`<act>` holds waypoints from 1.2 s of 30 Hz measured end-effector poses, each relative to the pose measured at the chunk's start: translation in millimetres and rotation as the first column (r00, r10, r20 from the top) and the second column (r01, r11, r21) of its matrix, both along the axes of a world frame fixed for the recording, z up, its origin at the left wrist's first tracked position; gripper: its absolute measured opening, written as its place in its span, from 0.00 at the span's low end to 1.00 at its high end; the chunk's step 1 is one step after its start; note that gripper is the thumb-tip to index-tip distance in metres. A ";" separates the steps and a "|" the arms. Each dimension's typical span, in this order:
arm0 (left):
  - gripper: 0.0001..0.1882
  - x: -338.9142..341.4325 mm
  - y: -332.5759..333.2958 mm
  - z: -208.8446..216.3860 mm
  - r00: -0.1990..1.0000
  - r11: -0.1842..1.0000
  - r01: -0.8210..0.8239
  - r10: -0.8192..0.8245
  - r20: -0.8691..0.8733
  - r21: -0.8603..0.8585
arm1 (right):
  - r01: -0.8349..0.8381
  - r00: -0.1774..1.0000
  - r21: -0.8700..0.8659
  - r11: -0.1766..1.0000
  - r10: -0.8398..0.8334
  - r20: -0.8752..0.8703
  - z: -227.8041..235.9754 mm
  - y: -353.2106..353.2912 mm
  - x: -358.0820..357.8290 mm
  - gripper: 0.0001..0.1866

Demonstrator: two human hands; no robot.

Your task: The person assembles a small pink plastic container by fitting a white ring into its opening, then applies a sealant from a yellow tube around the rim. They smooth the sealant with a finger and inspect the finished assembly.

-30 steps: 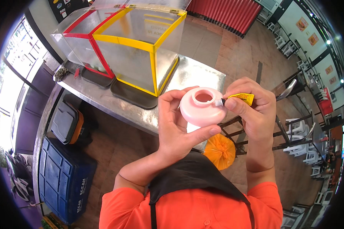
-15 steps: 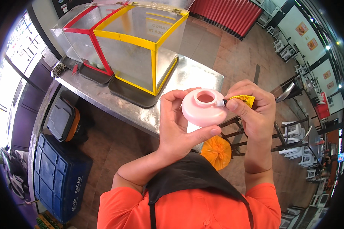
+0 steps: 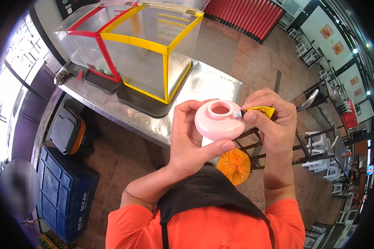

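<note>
A round, pale pink pot (image 3: 218, 128) with a short neck and a wide opening is cupped in my left hand (image 3: 183, 143). My thumb lies along its near side and the fingers wrap behind its left side. My right hand (image 3: 275, 124) pinches a small yellow glue tube (image 3: 262, 110) between thumb and forefinger. The tube's dark tip points left at a small whitish patch (image 3: 237, 113) on the right of the pot's neck. Whether the tip touches the patch is too small to tell. Both hands are above the metal table's (image 3: 214, 83) near right end.
Clear display cases, one yellow-edged (image 3: 167, 70) and one red-edged (image 3: 108, 58), stand on black trays on the table. A blue bin (image 3: 64, 189) is at lower left. An orange bag (image 3: 233, 166) sits below my hands. White stools (image 3: 318, 143) and tables are farther right.
The pot is tipped slightly, and both hands have shifted a little left and down in view. The tube's tip stays beside the neck. A blurred grey shape has appeared at far left.
</note>
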State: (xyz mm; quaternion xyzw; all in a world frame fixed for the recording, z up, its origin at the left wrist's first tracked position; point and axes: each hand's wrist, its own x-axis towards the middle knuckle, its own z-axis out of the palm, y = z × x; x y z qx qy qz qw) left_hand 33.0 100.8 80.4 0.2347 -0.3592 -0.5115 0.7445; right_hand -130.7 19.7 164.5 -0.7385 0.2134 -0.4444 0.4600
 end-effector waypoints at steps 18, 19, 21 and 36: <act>0.47 4.9 0.0 -10.0 0.995 0.993 0.096 -0.094 0.036 -0.068 | -0.014 1.000 0.039 0.999 0.014 0.008 -0.3 5.2 -4.6 0.06; 0.47 5.1 0.3 -9.9 0.995 0.994 0.094 -0.091 0.041 -0.064 | -0.021 1.000 0.041 0.999 0.021 0.014 0.0 5.6 -4.9 0.05; 0.47 4.8 0.1 -9.6 0.995 0.994 0.088 -0.085 0.050 -0.065 | -0.010 1.000 0.031 0.999 0.011 -0.006 0.5 6.6 -5.2 0.05; 0.47 1.2 2.0 -9.1 0.997 0.995 0.074 -0.072 0.034 -0.064 | 0.016 0.997 -0.020 1.000 -0.017 -0.074 4.3 9.5 -7.2 0.06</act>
